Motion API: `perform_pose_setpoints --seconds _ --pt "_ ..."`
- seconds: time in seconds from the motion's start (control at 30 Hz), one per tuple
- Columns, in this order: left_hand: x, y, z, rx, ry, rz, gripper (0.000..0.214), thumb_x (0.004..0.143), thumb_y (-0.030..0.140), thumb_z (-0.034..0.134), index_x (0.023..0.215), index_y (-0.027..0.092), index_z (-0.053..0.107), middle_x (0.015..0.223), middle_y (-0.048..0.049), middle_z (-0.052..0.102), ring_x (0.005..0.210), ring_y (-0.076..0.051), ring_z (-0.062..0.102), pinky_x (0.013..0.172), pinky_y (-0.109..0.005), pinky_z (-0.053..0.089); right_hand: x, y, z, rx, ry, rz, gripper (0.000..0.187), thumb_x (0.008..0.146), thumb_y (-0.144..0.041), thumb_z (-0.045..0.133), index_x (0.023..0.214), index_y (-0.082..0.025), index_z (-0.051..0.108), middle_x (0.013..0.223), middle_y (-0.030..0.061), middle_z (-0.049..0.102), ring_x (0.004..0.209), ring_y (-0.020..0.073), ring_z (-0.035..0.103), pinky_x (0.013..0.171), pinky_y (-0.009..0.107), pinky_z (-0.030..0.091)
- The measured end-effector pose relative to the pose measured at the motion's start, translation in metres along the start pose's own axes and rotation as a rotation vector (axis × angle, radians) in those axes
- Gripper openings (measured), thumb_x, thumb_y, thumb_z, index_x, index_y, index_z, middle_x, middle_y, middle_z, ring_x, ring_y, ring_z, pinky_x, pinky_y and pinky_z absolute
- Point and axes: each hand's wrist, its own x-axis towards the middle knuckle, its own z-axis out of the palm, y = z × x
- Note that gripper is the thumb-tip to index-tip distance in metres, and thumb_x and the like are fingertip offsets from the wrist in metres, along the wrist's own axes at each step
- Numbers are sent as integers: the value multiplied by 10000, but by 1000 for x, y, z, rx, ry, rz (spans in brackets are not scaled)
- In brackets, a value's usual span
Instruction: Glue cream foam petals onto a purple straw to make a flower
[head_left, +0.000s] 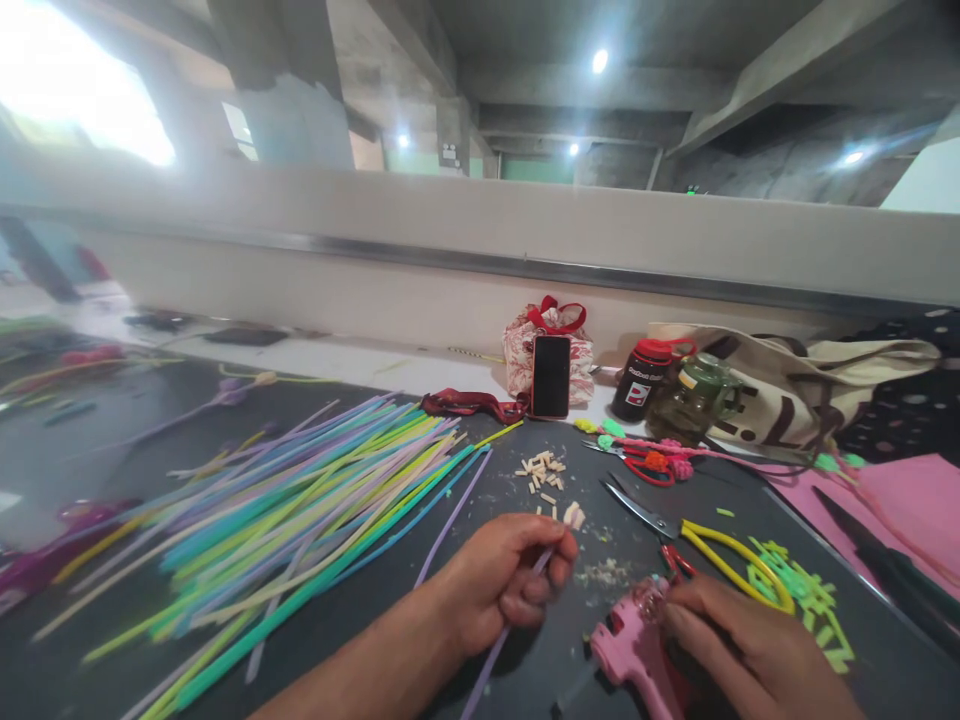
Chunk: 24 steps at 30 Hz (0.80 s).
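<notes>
My left hand point(510, 580) is closed around a thin lilac pipe cleaner point(491, 668), whose stem runs down past the bottom of the view. Small cream pieces point(574, 516) sit at its upper end, just above my fingertips. At the lower right, my right hand point(750, 645) has its fingers curled against the back of a pink hot glue gun point(634, 640), whose nozzle points down to the left. Part of the gun's handle is hidden by the hand. Beyond the left hand lies a small pile of short cream pieces point(541, 468).
Many coloured pipe cleaners point(300, 540) cover the left side of the dark table. Yellow-handled scissors point(720, 550), red-handled scissors point(651, 466) and green cut pieces point(810, 590) lie right. Behind stand a phone point(551, 376), a black bottle point(642, 380) and a jug point(690, 400).
</notes>
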Motion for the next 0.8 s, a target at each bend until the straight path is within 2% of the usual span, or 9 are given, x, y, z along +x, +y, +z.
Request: perform_pose_setpoints --seconds 0.13,0.27,0.4,0.47,0.6,0.8 --pt "-3 7 -5 174 116 122 120 680 212 619 735 110 588 577 26 493 397 -5 301 329 -119 110 13 -4 -2 -48 -13 15 223 862 -306 417 708 -248 569 619 -22 623 554 140 599 518 226 460" --pt "-6 18 -14 223 172 236 225 697 284 652 821 96 637 657 3 510 469 -13 368 359 -117 217 37 -7 -6 -109 -42 35 261 873 -323 398 693 -226 560 623 -7 619 576 156 587 545 259 422" --pt "-7 26 -23 225 218 306 283 691 334 664 848 98 657 545 61 378 429 1 267 355 -120 147 72 -2 -6 -196 -116 25 262 875 -300 381 744 -215 592 699 16 654 655 177 600 580 270 399" --pt "-6 28 -27 249 251 334 295 651 328 696 836 100 659 520 75 351 414 5 240 350 -126 109 91 4 -2 -227 -140 17 233 853 -271 410 752 -210 611 713 22 666 674 183 606 594 272 391" --pt "-4 30 -32 282 318 369 313 592 259 727 860 125 637 552 48 485 405 -3 337 335 -124 134 125 15 14 -241 -199 14 153 805 -209 498 770 -206 647 735 18 679 708 171 609 624 267 404" --pt "1 26 -32 240 312 358 231 593 270 721 672 137 549 544 38 551 362 -14 394 321 -129 239 155 19 39 -261 -295 79 205 864 -322 517 900 -141 608 852 17 637 738 143 604 688 333 490"
